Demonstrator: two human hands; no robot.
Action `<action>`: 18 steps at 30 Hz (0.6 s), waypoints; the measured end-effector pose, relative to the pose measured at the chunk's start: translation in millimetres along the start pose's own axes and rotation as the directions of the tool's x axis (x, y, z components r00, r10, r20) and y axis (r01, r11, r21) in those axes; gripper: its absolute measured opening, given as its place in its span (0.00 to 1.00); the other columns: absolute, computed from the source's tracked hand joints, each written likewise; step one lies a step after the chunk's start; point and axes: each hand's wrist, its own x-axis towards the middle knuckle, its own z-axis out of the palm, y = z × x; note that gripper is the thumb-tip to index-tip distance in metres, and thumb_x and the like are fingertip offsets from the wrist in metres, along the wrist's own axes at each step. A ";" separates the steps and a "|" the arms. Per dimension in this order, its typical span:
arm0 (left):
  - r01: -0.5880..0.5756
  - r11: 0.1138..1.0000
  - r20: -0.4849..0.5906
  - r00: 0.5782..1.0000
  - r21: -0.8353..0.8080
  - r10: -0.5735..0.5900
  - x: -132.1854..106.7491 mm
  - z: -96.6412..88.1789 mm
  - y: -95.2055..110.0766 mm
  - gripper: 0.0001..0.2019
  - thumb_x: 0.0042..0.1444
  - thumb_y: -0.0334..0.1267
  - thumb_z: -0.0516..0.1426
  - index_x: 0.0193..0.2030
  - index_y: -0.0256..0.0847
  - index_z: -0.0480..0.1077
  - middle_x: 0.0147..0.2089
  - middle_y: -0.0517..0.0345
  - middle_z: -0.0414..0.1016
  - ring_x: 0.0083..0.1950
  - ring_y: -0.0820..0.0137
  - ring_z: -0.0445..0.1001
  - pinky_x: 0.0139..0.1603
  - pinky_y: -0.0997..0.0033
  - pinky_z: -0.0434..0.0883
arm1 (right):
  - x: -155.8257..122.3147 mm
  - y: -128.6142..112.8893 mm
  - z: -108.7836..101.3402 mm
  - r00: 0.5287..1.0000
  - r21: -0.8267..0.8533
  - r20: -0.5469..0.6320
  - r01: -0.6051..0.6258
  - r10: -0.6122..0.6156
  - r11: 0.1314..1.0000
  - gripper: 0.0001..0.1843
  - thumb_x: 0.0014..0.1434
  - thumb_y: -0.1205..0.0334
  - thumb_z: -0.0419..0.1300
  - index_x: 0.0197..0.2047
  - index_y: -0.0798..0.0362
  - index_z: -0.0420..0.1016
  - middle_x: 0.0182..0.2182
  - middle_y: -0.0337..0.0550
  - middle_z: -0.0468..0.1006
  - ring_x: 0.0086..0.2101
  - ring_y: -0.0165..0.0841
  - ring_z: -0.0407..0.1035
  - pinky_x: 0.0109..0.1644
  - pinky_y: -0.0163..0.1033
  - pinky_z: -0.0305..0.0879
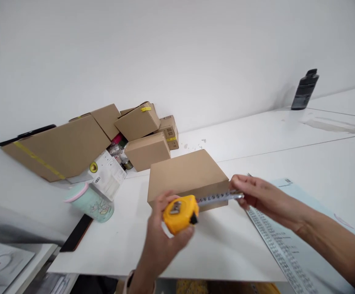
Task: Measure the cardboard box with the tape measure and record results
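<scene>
My left hand (162, 239) is closed around the yellow case of a tape measure (179, 214). From the case a length of metal blade (214, 198) runs out to the right, in front of the near side of a closed brown cardboard box (186, 173). At the blade's far end, my right hand (255, 194) pinches the tip close to the box's right front corner. Whether the blade touches the cardboard I cannot tell. The box lies flat on the white table (226, 245).
Several cardboard boxes (148, 151) are piled at the back left, beside a mint-green tumbler (93, 204) and a white labelled box (108, 175). A light-blue printed sheet (287, 228) lies under my right arm. A dark bottle (305, 90) stands at the back right.
</scene>
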 end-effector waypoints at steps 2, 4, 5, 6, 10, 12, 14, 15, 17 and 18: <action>0.014 1.000 -0.115 0.993 -0.026 -0.016 15.4 -27.0 -1.9 0.34 0.50 0.48 0.66 0.63 0.44 0.62 0.55 0.49 0.76 0.54 0.56 0.77 0.53 0.60 0.73 | 15.3 -5.5 -20.3 0.996 0.048 -0.087 0.021 -0.017 0.999 0.26 0.56 0.35 0.65 0.28 0.50 0.69 0.25 0.38 0.64 0.25 0.29 0.53 0.26 0.38 0.56; 0.048 0.999 -0.186 0.981 -0.020 -0.051 35.5 -55.7 -5.8 0.35 0.50 0.52 0.66 0.63 0.43 0.63 0.49 0.52 0.79 0.49 0.58 0.78 0.48 0.62 0.73 | 35.3 -8.3 -38.9 0.986 0.107 -0.167 0.034 -0.015 0.994 0.27 0.53 0.34 0.67 0.27 0.50 0.68 0.23 0.36 0.62 0.24 0.29 0.52 0.25 0.38 0.54; 0.074 0.997 -0.194 0.978 -0.003 -0.073 46.2 -68.9 -9.0 0.35 0.50 0.54 0.66 0.62 0.42 0.65 0.46 0.54 0.79 0.47 0.59 0.78 0.47 0.63 0.72 | 46.4 -7.8 -45.9 0.980 0.129 -0.200 0.038 -0.012 0.991 0.27 0.51 0.34 0.68 0.27 0.50 0.67 0.23 0.35 0.61 0.24 0.29 0.52 0.25 0.38 0.54; 0.096 0.995 -0.199 0.976 0.010 -0.092 56.9 -80.7 -13.2 0.35 0.51 0.55 0.66 0.61 0.41 0.66 0.42 0.56 0.79 0.44 0.60 0.77 0.45 0.64 0.70 | 57.7 -5.8 -50.9 0.974 0.136 -0.228 0.041 -0.009 0.990 0.29 0.49 0.33 0.70 0.27 0.49 0.66 0.23 0.35 0.60 0.24 0.29 0.52 0.25 0.37 0.54; 0.165 0.986 -0.186 0.970 0.031 -0.157 91.7 -110.5 -38.3 0.32 0.51 0.59 0.65 0.56 0.38 0.71 0.40 0.55 0.79 0.40 0.63 0.75 0.39 0.67 0.65 | 98.1 12.7 -52.6 0.964 0.036 -0.265 0.005 0.005 0.999 0.32 0.44 0.29 0.69 0.27 0.50 0.66 0.25 0.36 0.63 0.26 0.29 0.55 0.26 0.37 0.56; 0.195 0.980 -0.176 0.967 0.042 -0.185 102.8 -118.1 -52.0 0.31 0.51 0.59 0.65 0.53 0.38 0.72 0.42 0.53 0.79 0.40 0.62 0.75 0.37 0.67 0.66 | 111.7 21.6 -47.4 0.963 -0.013 -0.268 -0.019 0.014 1.000 0.33 0.45 0.28 0.68 0.27 0.50 0.67 0.26 0.37 0.65 0.27 0.29 0.57 0.29 0.38 0.59; 0.216 0.974 -0.164 0.965 0.059 -0.204 110.1 -123.8 -62.4 0.26 0.56 0.56 0.64 0.52 0.38 0.73 0.43 0.53 0.78 0.41 0.63 0.75 0.37 0.66 0.68 | 120.1 26.2 -41.5 0.961 -0.052 -0.274 -0.038 0.022 0.998 0.33 0.47 0.28 0.67 0.26 0.51 0.67 0.26 0.39 0.68 0.28 0.30 0.60 0.32 0.39 0.61; 0.224 0.972 -0.155 0.965 0.069 -0.212 112.7 -126.2 -65.8 0.22 0.59 0.53 0.63 0.52 0.38 0.73 0.44 0.53 0.78 0.41 0.64 0.75 0.39 0.65 0.71 | 122.5 26.8 -38.5 0.960 -0.074 -0.278 -0.049 0.026 0.996 0.32 0.49 0.27 0.66 0.26 0.51 0.67 0.26 0.39 0.69 0.29 0.31 0.62 0.33 0.39 0.62; 0.237 0.968 -0.127 0.966 0.082 -0.226 116.6 -129.7 -69.1 0.17 0.65 0.49 0.60 0.52 0.38 0.72 0.46 0.53 0.77 0.43 0.64 0.76 0.43 0.60 0.75 | 124.7 25.5 -32.7 0.959 -0.114 -0.283 -0.070 0.035 0.991 0.32 0.51 0.27 0.64 0.26 0.51 0.68 0.27 0.40 0.70 0.30 0.33 0.64 0.35 0.40 0.63; 0.242 0.966 -0.109 0.966 0.086 -0.233 118.2 -130.5 -69.4 0.16 0.66 0.48 0.59 0.53 0.38 0.72 0.48 0.53 0.76 0.44 0.64 0.76 0.45 0.58 0.76 | 124.9 24.2 -29.9 0.958 -0.132 -0.285 -0.077 0.037 0.988 0.31 0.51 0.28 0.64 0.26 0.50 0.68 0.27 0.40 0.71 0.30 0.33 0.65 0.36 0.40 0.64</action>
